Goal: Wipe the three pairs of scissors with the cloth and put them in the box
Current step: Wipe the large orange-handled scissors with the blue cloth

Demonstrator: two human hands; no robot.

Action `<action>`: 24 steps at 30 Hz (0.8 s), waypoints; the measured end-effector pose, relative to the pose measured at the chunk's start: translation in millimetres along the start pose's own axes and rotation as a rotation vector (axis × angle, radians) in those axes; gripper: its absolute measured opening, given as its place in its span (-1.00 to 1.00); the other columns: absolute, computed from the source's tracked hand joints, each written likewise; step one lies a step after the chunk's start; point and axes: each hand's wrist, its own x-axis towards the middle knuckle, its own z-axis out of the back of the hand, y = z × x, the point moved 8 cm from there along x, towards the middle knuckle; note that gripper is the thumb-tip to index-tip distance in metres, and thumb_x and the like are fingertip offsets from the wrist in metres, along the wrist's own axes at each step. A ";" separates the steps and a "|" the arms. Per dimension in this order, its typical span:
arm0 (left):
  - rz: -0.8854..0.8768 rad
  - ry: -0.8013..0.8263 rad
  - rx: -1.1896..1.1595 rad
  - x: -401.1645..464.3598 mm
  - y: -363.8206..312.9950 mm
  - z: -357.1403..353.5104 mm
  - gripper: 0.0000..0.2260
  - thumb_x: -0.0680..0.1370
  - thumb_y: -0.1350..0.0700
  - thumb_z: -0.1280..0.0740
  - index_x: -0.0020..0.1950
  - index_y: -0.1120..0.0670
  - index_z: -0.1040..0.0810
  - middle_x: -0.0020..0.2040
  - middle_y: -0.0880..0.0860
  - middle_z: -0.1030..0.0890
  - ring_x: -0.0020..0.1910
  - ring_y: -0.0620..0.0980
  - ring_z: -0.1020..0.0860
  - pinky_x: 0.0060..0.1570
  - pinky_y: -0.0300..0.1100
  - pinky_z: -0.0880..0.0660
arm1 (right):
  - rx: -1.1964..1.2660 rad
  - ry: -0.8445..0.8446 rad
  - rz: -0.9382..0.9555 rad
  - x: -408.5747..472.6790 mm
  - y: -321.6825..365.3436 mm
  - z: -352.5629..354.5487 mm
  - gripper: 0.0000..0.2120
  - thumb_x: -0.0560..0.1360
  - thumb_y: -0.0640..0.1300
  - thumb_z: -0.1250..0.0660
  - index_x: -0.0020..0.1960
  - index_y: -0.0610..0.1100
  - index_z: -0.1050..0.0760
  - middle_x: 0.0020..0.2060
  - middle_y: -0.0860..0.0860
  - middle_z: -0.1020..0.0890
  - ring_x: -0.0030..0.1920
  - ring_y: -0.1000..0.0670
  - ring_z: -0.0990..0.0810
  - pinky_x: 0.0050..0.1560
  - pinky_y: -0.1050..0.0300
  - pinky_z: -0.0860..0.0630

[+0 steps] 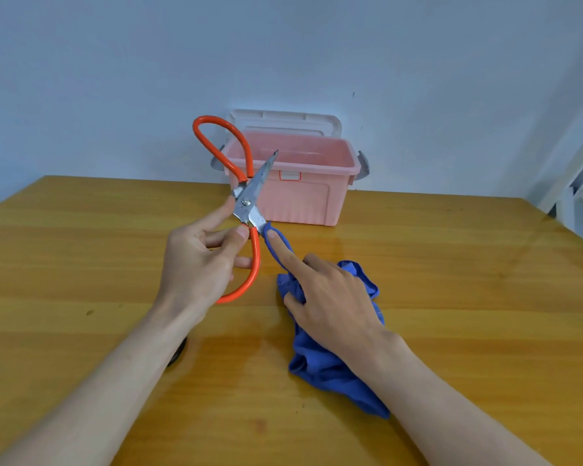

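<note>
The work is in the wiping step, as I judge it. The left hand (202,260) holds the orange scissors (246,203) in the air above the table (81,247), with thumb and fingers closed around the lower orange handle loop. The right hand (330,297) grips the blue cloth (334,368) and its index finger, wrapped in the cloth, presses on the lower blade just beside the pivot. The two hands are close together, joined only through the scissors.

The pink box (303,193) stands open at the far edge of the table, its lid tilted back. Whether any scissors already lie inside it I cannot tell. A dark object (177,356) shows partly under the left forearm; it is too hidden to name.

The scissors are spread wide like a cross. The upper blade points up and to the right, toward the box, and the long axis runs from near-left to far-right
</note>
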 end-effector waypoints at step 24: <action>0.041 -0.028 -0.088 -1.5 -6.8 9.2 -0.63 0.57 0.18 -0.37 0.34 -0.10 -0.51 -0.24 -0.07 -0.72 -0.29 0.02 -0.70 -0.54 -0.38 -0.37 | 0.046 0.033 -0.001 -1.8 2.0 -1.2 -0.26 0.37 -0.06 -0.20 0.54 0.13 -0.17 -0.40 0.10 -0.37 -0.47 0.03 -0.34 -0.60 0.26 -0.06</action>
